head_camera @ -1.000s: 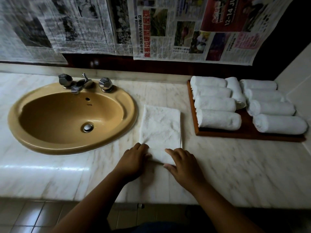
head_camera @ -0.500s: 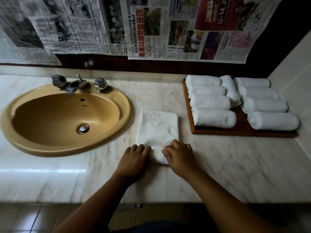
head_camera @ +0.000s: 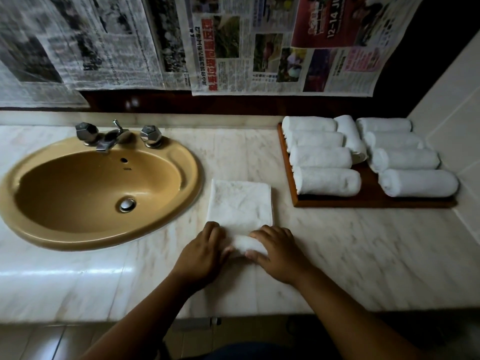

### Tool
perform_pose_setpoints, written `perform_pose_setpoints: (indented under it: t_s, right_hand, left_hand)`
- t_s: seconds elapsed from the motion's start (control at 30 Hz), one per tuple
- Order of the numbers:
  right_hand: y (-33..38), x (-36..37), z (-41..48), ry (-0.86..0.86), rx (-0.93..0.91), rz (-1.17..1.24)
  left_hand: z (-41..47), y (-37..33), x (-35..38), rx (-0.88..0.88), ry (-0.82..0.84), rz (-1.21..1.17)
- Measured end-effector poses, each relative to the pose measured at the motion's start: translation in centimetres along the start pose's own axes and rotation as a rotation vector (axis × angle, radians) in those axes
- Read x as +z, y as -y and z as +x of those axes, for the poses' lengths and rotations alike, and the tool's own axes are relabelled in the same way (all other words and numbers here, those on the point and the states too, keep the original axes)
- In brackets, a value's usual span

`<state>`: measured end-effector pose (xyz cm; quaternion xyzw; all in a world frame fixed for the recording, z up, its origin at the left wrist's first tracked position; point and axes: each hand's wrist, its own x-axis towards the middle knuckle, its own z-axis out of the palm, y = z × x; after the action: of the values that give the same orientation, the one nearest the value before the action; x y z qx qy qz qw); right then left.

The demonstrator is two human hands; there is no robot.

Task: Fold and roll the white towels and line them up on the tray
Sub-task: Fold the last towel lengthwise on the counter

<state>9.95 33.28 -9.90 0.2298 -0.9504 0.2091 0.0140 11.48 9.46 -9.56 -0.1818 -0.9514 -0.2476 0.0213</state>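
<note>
Single head-worn wide-angle view, looking forward and down, sitting close over the marble tabletop (head_camera: 350, 250), facing the newspaper-covered wall (head_camera: 259, 48).

The folded towel (head_camera: 240, 203) is plain white, and the rolled towels (head_camera: 327, 181) are the same white. The tray (head_camera: 337, 203) is reddish-brown wood. The sink (head_camera: 185, 162) is glossy mustard yellow, with its taps (head_camera: 87, 132) and drain (head_camera: 127, 204) in silver chrome. The table (head_camera: 363, 242) is white marble with faint grey and pinkish veins. The left newspaper sheets (head_camera: 91, 42) are grey and black print. The right newspaper sheet (head_camera: 285, 61) shows colour photos, red headline characters, a dark red advert with white lettering, and pink and purple blocks. The wall strip (head_camera: 259, 105) is dark brown, and the side tiles (head_camera: 454, 100) are cream.
</note>
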Motion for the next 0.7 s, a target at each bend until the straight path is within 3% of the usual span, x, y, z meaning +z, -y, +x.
perform_pose_setpoints:
  t_s: [0.13,0.23,0.4,0.7]
  right_hand:
    - [0.1,-0.9,1.1,0.108,0.037,0.045]
    - [0.5,-1.4,1.9,0.151,0.074,0.025]
    - [0.9,-0.8,0.8,0.069,-0.014,-0.153]
    - [1.0,-0.8,-0.4,0.063,-0.011,-0.040]
  left_hand:
    - [-2.8,1.4,1.0,0.024,-0.072,0.130]
    - [-1.8,0.7,0.1,-0.052,0.016,0.075]
    - [0.1,0.9,-1.7,-0.103,0.131,-0.043]
    - [-1.0,0.6,-1.3,-0.080,0.077,-0.075]
